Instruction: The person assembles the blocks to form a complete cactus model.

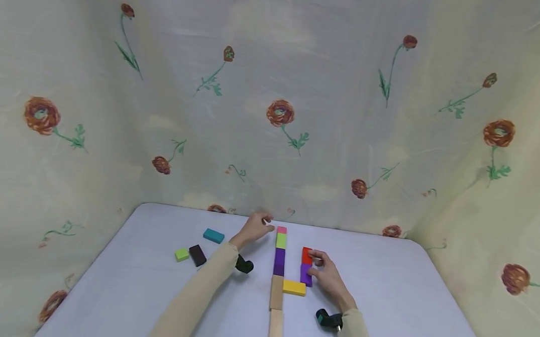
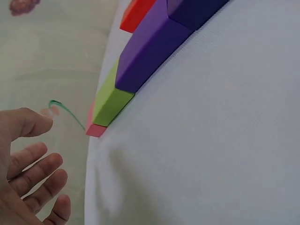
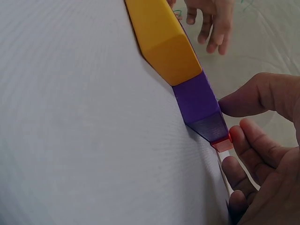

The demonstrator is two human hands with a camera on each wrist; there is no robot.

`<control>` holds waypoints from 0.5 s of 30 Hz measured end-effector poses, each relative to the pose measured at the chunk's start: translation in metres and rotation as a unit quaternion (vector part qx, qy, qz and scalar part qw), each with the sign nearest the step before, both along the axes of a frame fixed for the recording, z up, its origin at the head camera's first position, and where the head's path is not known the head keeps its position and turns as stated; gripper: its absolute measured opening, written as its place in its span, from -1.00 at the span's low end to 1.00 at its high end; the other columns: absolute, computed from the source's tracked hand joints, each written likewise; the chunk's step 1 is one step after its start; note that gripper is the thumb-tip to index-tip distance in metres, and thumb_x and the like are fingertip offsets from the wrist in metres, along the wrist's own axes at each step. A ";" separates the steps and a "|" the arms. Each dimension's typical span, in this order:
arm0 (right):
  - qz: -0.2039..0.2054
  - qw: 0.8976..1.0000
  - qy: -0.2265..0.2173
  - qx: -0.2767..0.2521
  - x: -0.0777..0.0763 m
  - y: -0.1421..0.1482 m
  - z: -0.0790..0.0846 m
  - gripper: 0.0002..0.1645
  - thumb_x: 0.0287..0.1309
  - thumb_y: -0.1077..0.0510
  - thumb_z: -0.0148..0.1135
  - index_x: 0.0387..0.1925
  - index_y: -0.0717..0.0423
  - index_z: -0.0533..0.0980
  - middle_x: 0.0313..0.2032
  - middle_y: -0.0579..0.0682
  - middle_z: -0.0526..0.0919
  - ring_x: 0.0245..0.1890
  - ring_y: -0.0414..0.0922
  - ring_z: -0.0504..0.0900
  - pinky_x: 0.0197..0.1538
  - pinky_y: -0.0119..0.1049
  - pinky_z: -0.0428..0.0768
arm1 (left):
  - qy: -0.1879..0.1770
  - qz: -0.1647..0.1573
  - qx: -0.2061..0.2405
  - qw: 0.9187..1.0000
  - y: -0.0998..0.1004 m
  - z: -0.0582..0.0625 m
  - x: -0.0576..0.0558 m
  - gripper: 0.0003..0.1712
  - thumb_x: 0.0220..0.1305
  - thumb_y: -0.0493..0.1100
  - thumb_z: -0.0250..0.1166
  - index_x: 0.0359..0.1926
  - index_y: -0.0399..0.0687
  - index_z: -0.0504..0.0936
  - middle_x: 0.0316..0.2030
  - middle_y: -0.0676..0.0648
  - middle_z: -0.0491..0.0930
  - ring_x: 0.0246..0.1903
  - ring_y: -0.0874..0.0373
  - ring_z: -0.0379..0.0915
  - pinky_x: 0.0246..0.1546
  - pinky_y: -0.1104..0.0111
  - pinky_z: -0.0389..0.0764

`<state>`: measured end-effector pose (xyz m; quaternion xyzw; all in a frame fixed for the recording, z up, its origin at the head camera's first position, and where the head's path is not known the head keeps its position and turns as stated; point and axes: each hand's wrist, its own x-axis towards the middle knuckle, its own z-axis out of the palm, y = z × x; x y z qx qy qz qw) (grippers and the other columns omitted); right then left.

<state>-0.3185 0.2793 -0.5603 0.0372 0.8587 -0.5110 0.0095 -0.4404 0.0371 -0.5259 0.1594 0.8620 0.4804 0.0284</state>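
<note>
My left hand (image 1: 255, 229) hovers beside the far end of a row of blocks, its fingers loosely bent and holding nothing. Nearest to it is a small pink block (image 2: 96, 130); a lime green block (image 2: 111, 101) and a purple block (image 2: 147, 47) follow in the row. My right hand (image 1: 329, 277) is at a shorter row on the right. Its thumb touches a purple block (image 3: 199, 101), and a fingertip meets a red block (image 3: 222, 143). Those fingers are loosely bent, not wrapped around either block. A yellow block (image 1: 294, 288) lies crosswise between the two rows.
Tan wooden blocks (image 1: 276, 292) continue the long row toward me. Left of my left arm lie a teal block (image 1: 213, 236), a dark brown block (image 1: 198, 255) and a lime block (image 1: 182, 254). A flowered cloth (image 1: 324, 181) hangs behind the white table (image 1: 404, 305).
</note>
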 end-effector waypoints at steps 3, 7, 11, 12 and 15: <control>0.003 1.000 0.000 -0.001 0.000 0.000 0.000 -0.36 0.08 0.29 0.22 0.24 0.07 0.36 0.16 0.07 0.47 0.12 0.04 0.36 0.16 -0.05 0.36 | 0.010 0.000 -0.004 1.000 -0.008 0.004 0.008 -0.52 0.25 -0.16 0.30 0.16 -0.24 0.53 0.05 -0.25 0.54 -0.05 0.00 0.44 -0.15 0.24 0.54; 0.007 1.000 0.000 0.001 -0.001 0.001 0.000 -0.36 0.08 0.28 0.22 0.25 0.08 0.35 0.16 0.07 0.47 0.12 0.03 0.36 0.16 -0.04 0.36 | 0.033 -0.008 -0.015 0.999 -0.018 0.008 0.022 -0.52 0.22 -0.14 0.34 0.15 -0.19 0.55 0.04 -0.23 0.55 0.02 -0.03 0.45 -0.07 0.19 0.54; 0.010 1.000 0.004 0.002 -0.001 0.001 0.000 -0.37 0.10 0.29 0.21 0.25 0.08 0.35 0.16 0.06 0.47 0.11 0.02 0.36 0.15 -0.06 0.34 | 0.042 -0.022 -0.023 0.999 -0.026 0.012 0.040 -0.52 0.21 -0.09 0.36 0.13 -0.14 0.57 0.03 -0.20 0.56 0.03 -0.05 0.44 -0.08 0.19 0.51; 0.011 1.000 0.005 0.003 -0.001 0.001 0.000 -0.37 0.10 0.29 0.21 0.25 0.08 0.35 0.16 0.06 0.47 0.11 0.02 0.36 0.15 -0.06 0.34 | 0.041 -0.025 -0.023 0.999 -0.028 0.012 0.045 -0.54 0.20 -0.09 0.36 0.11 -0.12 0.58 0.03 -0.20 0.56 0.03 -0.04 0.44 -0.08 0.19 0.51; 0.014 1.000 0.007 0.006 -0.001 0.001 0.000 -0.37 0.11 0.29 0.21 0.25 0.09 0.35 0.16 0.07 0.47 0.11 0.01 0.36 0.14 -0.07 0.34 | 0.040 -0.035 -0.027 0.998 -0.035 0.014 0.062 -0.55 0.19 -0.09 0.37 0.10 -0.09 0.60 0.03 -0.18 0.58 0.03 -0.02 0.45 -0.08 0.20 0.51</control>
